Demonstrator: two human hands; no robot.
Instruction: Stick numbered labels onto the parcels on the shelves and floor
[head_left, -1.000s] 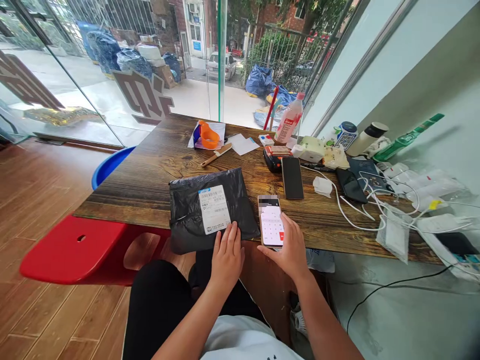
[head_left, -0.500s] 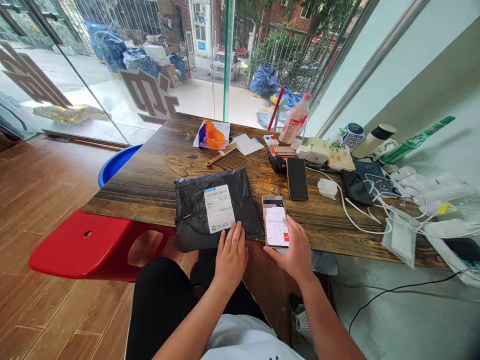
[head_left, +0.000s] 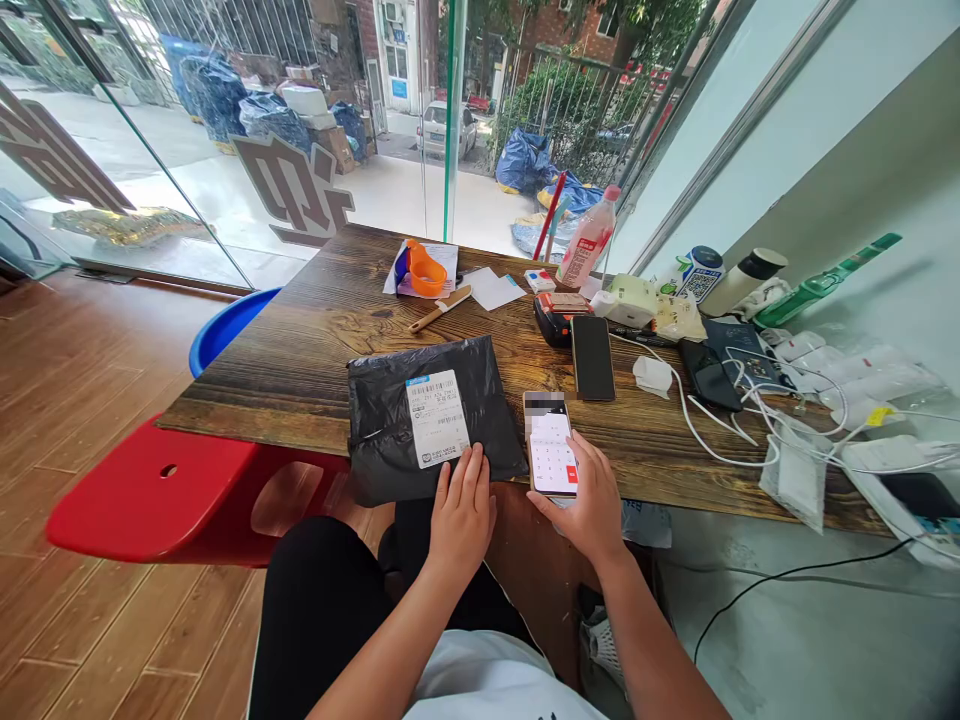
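A black plastic mailing parcel (head_left: 382,440) with a white shipping label (head_left: 438,418) lies at the table's near edge. My left hand (head_left: 463,505) rests on its lower right part, fingers stretched out flat and touching the label's bottom corner. To the right of the parcel, a smartphone (head_left: 551,455) lies face up, its lit screen showing a number keypad. My right hand (head_left: 589,500) holds its lower end, with the thumb at the bottom and the fingers along the right side. A second phone (head_left: 593,358), screen dark, lies just beyond.
On the wooden table (head_left: 285,370) are a knife (head_left: 441,309), an orange tape dispenser-like object (head_left: 426,272), a small black-and-orange device (head_left: 559,318) and a pink-capped bottle (head_left: 589,240). White cables (head_left: 694,450) tangle at right. A red stool (head_left: 142,490) stands at left.
The view has shifted very slightly. Both hands, the parcel and the lit smartphone keep their places relative to each other.
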